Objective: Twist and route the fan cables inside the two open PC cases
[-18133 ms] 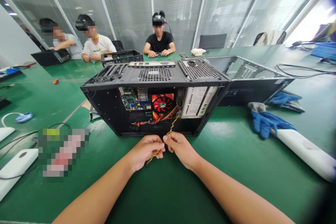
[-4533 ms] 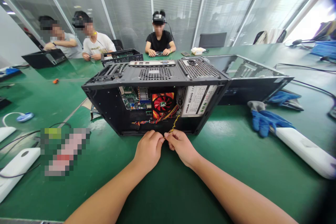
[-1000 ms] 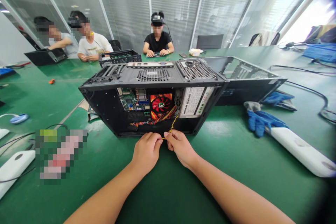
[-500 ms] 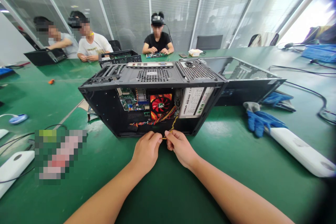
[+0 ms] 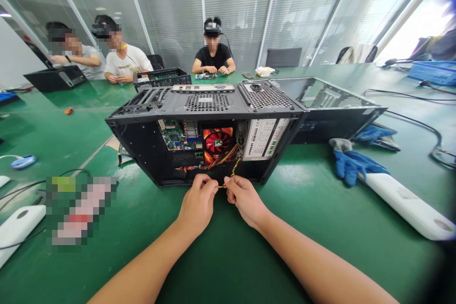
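Your left hand (image 5: 198, 204) and right hand (image 5: 245, 199) pinch the twisted yellow-black cable (image 5: 235, 168); the PC case (image 5: 210, 115) sits at twelve o'clock.

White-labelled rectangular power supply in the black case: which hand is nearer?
Right. The right hand is in front of the power supply, slightly left; the left hand is also in front, farther left.

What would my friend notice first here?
Probably the bright red fan inside the open black computer case in the middle. In front of it, the left hand and right hand pinch a twisted yellow-and-black cable. A blue glove stands out on the green table, off to the right.
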Demonstrator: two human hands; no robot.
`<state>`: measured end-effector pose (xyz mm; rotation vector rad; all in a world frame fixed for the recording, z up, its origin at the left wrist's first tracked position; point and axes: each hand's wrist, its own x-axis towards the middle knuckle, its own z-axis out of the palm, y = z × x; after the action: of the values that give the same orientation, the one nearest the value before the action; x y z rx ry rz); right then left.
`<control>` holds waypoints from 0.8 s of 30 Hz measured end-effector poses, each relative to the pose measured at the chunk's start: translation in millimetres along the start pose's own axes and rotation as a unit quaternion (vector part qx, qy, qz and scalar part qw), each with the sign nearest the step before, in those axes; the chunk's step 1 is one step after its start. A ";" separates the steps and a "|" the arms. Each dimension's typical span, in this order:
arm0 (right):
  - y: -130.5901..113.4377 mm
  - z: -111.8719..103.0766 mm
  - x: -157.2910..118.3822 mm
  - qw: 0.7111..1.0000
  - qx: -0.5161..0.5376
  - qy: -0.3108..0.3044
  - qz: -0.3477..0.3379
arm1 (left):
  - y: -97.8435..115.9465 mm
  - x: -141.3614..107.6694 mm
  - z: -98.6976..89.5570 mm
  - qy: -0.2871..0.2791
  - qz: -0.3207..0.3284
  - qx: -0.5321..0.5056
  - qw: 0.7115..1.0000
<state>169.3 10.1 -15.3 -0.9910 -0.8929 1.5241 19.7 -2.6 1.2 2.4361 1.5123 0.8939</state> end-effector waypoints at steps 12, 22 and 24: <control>0.9 0.4 -0.4 1.000 -0.020 0.012 -0.008 | 3.2 -0.7 -1.8 -0.020 -0.008 0.018 1.000; 2.1 -0.8 -0.2 1.000 -0.028 -0.008 -0.010 | 1.3 -2.8 -0.8 0.003 0.005 0.008 1.000; 1.7 -0.6 -0.4 0.999 -0.031 -0.011 -0.010 | 2.4 -2.6 -1.3 -0.003 -0.004 0.010 1.000</control>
<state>169.3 9.5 -17.0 -1.0098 -0.9677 1.5009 19.9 -6.2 2.2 2.4428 1.5344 0.8746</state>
